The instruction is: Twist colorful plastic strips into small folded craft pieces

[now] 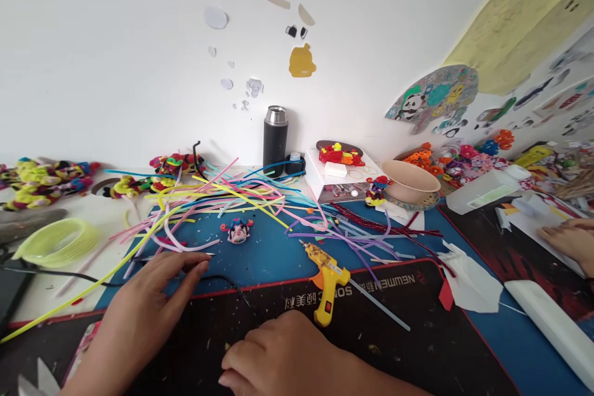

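My left hand is closed in a pinch at the left of the mat, on a thin pen-like tool whose pale tip shows past the fingertips. Low in the middle, my right hand rests on the black mat with its fingers curled under; whatever they hold, if anything, is hidden. Just beyond it lies a yellow hot glue gun, nozzle pointing away. A small doll head with blue and orange trim sits on the blue mat strip, beyond my left fingertips. Pastel pipe cleaners lie tangled behind it.
A black thermos and a white box stand by the wall, near a beige bowl. A lime coil lies left. Crumpled tissue and a white bar-shaped object lie right. Another person's hand is far right.
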The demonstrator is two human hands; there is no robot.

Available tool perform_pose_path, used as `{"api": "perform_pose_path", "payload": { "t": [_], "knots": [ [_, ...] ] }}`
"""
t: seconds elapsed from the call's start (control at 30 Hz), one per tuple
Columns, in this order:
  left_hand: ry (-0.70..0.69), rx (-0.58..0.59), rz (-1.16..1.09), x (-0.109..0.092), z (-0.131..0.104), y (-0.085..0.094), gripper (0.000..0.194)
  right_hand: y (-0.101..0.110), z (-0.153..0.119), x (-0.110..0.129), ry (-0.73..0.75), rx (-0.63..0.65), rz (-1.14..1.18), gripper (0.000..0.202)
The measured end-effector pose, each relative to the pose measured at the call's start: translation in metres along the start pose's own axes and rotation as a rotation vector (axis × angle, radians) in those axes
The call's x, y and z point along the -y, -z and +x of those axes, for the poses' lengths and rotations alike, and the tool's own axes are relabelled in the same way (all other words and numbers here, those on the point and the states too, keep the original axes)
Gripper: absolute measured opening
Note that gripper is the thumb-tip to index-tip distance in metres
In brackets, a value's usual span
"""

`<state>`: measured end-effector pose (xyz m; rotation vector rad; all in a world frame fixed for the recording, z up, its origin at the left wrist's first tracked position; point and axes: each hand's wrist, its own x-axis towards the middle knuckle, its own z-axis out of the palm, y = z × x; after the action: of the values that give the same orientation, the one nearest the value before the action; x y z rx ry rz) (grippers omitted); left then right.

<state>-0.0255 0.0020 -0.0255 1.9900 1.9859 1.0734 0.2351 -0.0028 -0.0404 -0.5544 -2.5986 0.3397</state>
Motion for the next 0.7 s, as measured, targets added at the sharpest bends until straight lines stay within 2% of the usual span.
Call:
{"api": "perform_pose_path", "payload": {
  "t": [0.23, 0.37, 0.5, 0.7],
  "knots": [
    [-0.042, -0.001, 0.019, -0.008, 0.004, 0.005, 0.059, 0.002, 0.0, 0.003, 0.024, -0.044, -0.015, 0.033],
    [-0.041, 0.063, -0.001, -0.021, 0.007, 0.011, 0.058, 0.01, 0.004, 0.008, 0.04, -0.068, 0.0, 0.031],
    [-0.046, 0.109, -0.02, -0.028, 0.006, 0.008, 0.055, 0.015, 0.005, 0.009, -0.003, -0.004, 0.027, 0.026],
    [-0.004, 0.164, -0.013, -0.025, 0.002, 0.002, 0.046, 0.018, 0.006, 0.004, -0.075, 0.104, 0.099, 0.022]
  ]
}}
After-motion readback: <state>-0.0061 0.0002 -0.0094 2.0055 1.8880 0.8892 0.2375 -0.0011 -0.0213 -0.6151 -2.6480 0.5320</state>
